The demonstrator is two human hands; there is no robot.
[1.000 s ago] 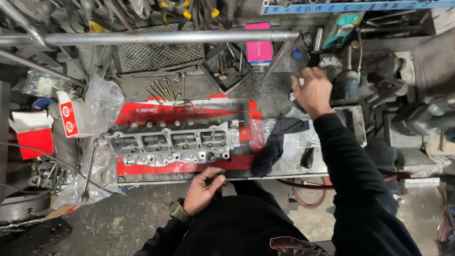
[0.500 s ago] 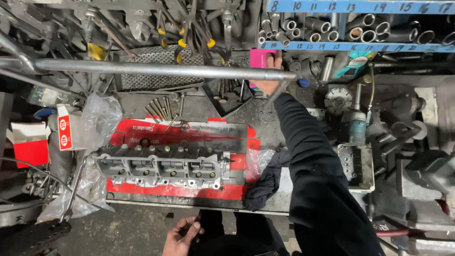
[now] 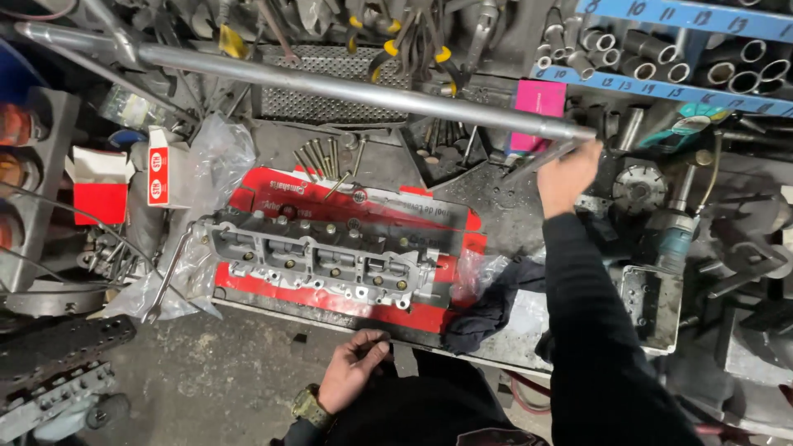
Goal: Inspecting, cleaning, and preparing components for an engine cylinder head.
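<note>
Right hand (image 3: 567,175) raised at the bench's back, fingers curled on a thin metal tool (image 3: 537,162) — kind unclear. Left hand (image 3: 353,369) loosely bent, empty, touching the bench edge below the grey aluminium cylinder head (image 3: 318,258) — lying on red cardboard (image 3: 273,192).

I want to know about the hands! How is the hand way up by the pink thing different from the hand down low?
The right hand is stretched far out over the bench, touching a thin metal tool by the pink box. The left hand is pulled in at the bench's near edge, fingers curled, below the cylinder head. Both are bare.
</note>
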